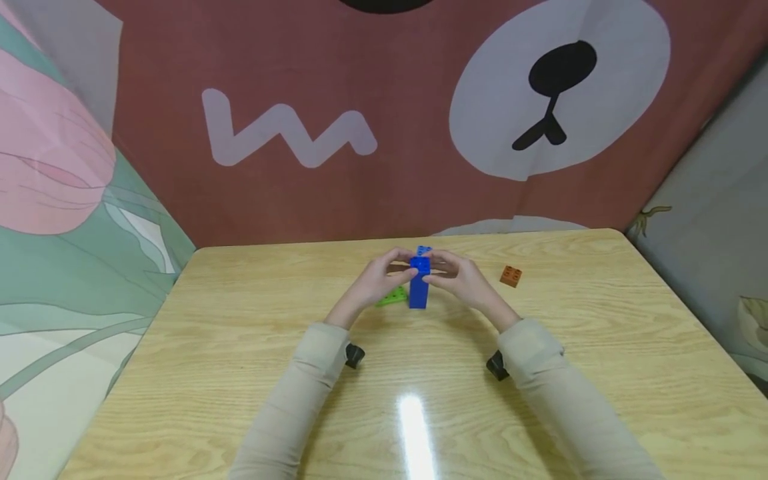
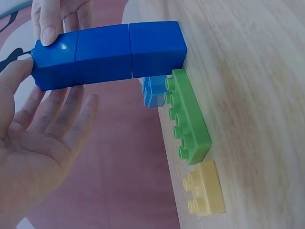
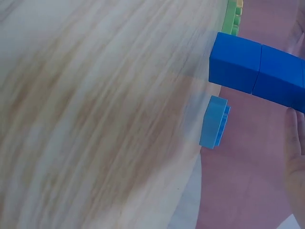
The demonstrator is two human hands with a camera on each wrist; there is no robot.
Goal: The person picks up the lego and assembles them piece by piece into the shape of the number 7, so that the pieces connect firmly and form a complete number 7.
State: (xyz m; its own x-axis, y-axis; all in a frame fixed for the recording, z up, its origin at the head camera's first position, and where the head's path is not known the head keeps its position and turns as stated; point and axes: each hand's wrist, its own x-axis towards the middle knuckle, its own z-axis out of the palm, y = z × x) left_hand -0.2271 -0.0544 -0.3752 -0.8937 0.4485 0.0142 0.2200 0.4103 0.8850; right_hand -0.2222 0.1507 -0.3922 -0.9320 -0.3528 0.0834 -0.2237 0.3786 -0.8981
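A tower of three dark blue toy building blocks [image 1: 419, 293] stands upright on the table between both hands. My left hand [image 1: 375, 278] pinches its top block from the left, thumb on the near side and fingers behind. From the right, my right hand [image 1: 463, 278] holds the same top part between thumb and fingers. In the left wrist view, seams divide the stacked blocks [image 2: 105, 55], and the left fingers [image 2: 69, 114] spread along the side. Close to the tower's base lie a long green brick [image 2: 190, 119] and a light blue brick [image 3: 214, 122].
Past the green brick sits a pale yellow brick [image 2: 209, 188]. An orange brick [image 1: 511, 276] lies to the right on the wooden table [image 1: 240, 373]. Behind the table's back edge hangs a reddish-brown printed cloth [image 1: 408, 193].
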